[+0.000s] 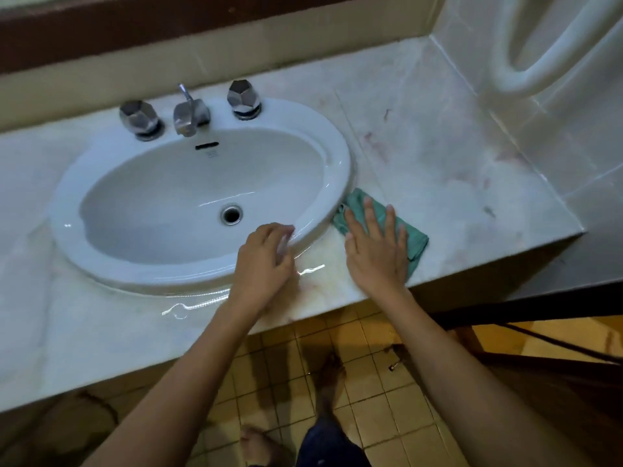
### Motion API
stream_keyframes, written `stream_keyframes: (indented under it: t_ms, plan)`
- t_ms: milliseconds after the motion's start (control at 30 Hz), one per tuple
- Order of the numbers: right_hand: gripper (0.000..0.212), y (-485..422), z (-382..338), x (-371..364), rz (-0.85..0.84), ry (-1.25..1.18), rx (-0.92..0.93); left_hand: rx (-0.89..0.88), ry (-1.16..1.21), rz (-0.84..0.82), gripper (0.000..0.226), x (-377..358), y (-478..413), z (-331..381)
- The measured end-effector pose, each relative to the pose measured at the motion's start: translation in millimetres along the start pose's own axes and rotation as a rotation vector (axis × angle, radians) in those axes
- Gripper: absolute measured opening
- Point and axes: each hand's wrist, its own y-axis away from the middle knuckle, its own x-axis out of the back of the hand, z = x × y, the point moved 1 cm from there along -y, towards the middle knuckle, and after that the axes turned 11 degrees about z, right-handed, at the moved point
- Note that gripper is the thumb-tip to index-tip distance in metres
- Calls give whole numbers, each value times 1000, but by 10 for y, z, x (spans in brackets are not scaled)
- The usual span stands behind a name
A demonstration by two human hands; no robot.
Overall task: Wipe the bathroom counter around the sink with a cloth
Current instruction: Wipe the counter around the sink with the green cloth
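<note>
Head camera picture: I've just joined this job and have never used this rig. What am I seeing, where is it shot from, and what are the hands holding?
There is no machine here. A person works with bare hands, and the single picture comes from a camera worn on their head, looking forward and down. The two arms rising from the bottom edge are theirs.

The right hand lies flat with fingers straight, pressing a folded green cloth onto the counter, right beside the white sink. The left hand rests at the sink's near rim. It is blurred, so I cannot tell whether it grips.

Behind the basin stand a tap and two knobs.
</note>
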Motion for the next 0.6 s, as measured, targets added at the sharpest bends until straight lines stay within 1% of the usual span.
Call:
stream_keyframes:
  t_ms: [67,133,200,267,367,500,600]
  plan:
    - [52,223,-200,-41,5,-1,-7,30,14,107,48,208,435,-192]
    - [53,417,-343,-84,11,0,-4,116,58,233,40,450,836,-426]
    - [54,593,-448,-121,25,7,15,201,46,334,35,687,1160,-695]
    - [58,744,-585,-155,35,-10,22,266,26,422,31,906,1388,-956]
    - [61,997,-972,-224,38,-83,21,322,25,550,32,1215,1629,-1297]
    - [59,1400,-1636,-353,-4,-132,50,364,113,637,32,1459,1773,-1627]
    - [60,1646,-2046,-464,-72,-179,183,378,150,666,30,1599,1792,-1809]
